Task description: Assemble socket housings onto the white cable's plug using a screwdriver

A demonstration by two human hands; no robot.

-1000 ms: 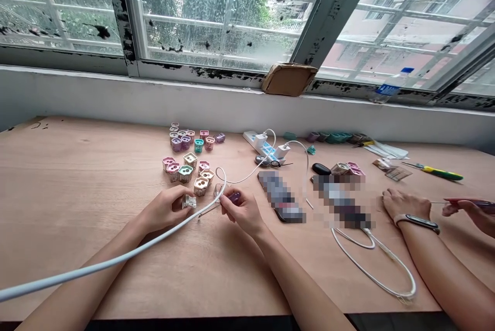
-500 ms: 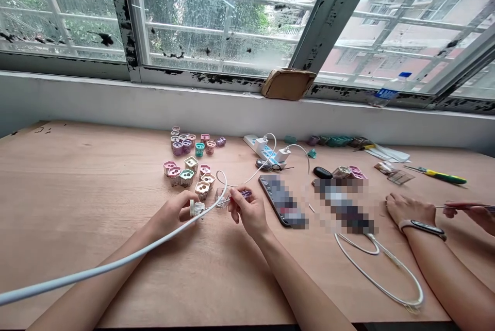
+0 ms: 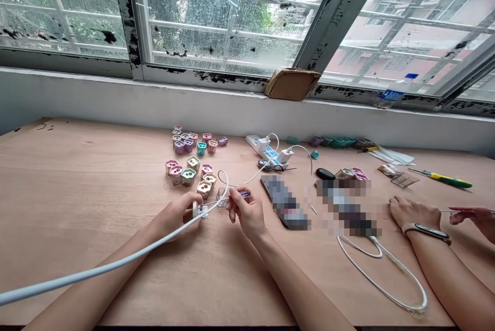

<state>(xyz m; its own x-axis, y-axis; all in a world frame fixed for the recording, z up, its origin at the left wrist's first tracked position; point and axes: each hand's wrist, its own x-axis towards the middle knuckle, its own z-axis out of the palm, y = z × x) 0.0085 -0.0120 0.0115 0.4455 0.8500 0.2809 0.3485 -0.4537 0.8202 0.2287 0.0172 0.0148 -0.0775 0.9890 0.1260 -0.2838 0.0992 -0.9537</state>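
Observation:
My left hand is closed on a small clear-and-white box-like piece, held on its side just above the table. In my right hand is a screwdriver with a purple and red handle, pinched between thumb and fingers. Its thin shaft points left and reaches the upper side of the piece; whether the tip touches a screw cannot be made out. A white cable crosses in front of my left hand and hides part of the piece. Behind that cable stands a clear wire-like frame.
Several small coloured pots stand beyond my left hand. A power strip with chargers lies farther back. Right of my hand are a phone, a blurred second device and a yellow-green screwdriver. Another person's hand works at the right.
The view has shifted slightly. The piece in my left hand has turned a little, and the screwdriver shaft now lies across to its upper side.

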